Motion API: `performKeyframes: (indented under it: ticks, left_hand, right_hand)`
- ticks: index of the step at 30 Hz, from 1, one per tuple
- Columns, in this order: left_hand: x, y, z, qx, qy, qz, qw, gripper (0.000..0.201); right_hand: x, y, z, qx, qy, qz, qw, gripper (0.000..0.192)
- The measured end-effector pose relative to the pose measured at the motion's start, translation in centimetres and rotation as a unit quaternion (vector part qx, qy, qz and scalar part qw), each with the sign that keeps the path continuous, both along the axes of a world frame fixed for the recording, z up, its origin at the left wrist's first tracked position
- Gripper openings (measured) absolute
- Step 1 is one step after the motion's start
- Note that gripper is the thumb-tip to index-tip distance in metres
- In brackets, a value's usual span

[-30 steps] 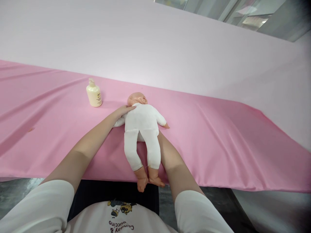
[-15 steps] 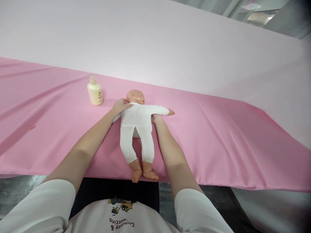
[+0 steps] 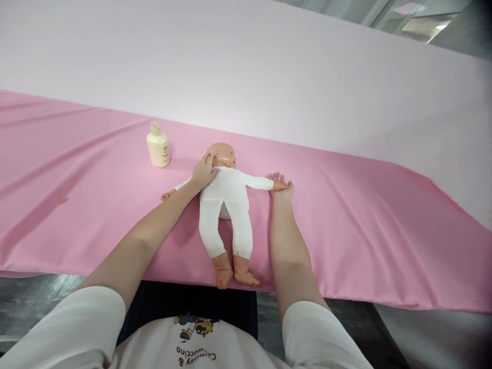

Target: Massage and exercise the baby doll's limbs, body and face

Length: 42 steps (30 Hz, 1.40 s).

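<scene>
One baby doll (image 3: 228,185) in a white suit lay full length on a pink cloth (image 3: 357,220) at the centre of the frame, its head toward the top and turned to the right, its bare feet at the cloth's near edge. The person's left hand (image 3: 203,173) rested over the doll's shoulder, left of centre, fingers against the side of the head and thumb on the upper body; whether it gripped or merely rested could not be told. Right of centre, the right hand (image 3: 285,191) lay palm up beneath the doll's outstretched hand, its fingers loosely spread and not closed around it. The doll's other arm reached left, partly hidden by the person's forearm. A cream pump bottle (image 3: 158,148) stood upright in the upper left, apart from the doll. A printed white T-shirt (image 3: 196,328) filled the bottom of the frame.
</scene>
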State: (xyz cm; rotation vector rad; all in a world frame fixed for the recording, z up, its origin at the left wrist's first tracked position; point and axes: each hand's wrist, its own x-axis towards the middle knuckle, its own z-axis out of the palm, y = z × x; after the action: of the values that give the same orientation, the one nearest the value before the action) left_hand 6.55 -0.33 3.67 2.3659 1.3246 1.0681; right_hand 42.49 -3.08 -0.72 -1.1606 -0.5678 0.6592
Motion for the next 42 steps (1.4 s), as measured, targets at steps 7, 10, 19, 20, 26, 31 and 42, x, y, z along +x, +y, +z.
performKeyframes:
  ticks: [7, 10, 19, 20, 26, 31, 42]
  left_hand:
    - [-0.9, 0.1, 0.4, 0.030, 0.062, -0.031, 0.997, 0.058]
    - [-1.7, 0.4, 0.6, 0.056, 0.088, -0.055, 0.993, 0.054]
    - [-2.7, 0.6, 1.0, 0.076, 0.136, -0.102, 0.982, 0.051]
    - [-2.7, 0.6, 1.1, 0.069, 0.135, -0.103, 0.983, 0.052]
    - [-3.4, 0.6, 1.3, 0.034, 0.085, -0.098, 0.991, 0.051]
    - [-3.6, 1.4, 2.7, -0.027, -0.102, -0.047, 0.993, 0.042]
    - [-11.0, 3.8, 12.2, -0.197, -0.749, -0.043, 0.631, 0.047]
  right_hand:
    - [-0.6, -0.8, 1.0, -0.021, 0.035, -0.196, 0.980, 0.037]
    - [-2.3, -0.9, 1.9, 0.003, -0.036, -0.217, 0.976, 0.031]
    - [-13.6, -1.5, 4.3, 0.029, -0.339, 0.083, 0.937, 0.057]
    - [-14.8, -1.7, 4.4, 0.007, -0.361, 0.120, 0.925, 0.068]
    - [-17.9, -3.1, 4.7, -0.151, -0.381, 0.218, 0.886, 0.100]
    - [-17.8, -3.5, 5.6, -0.144, -0.410, 0.238, 0.869, 0.065]
    - [-17.7, -3.2, 5.1, -0.130, -0.395, 0.214, 0.884, 0.072]
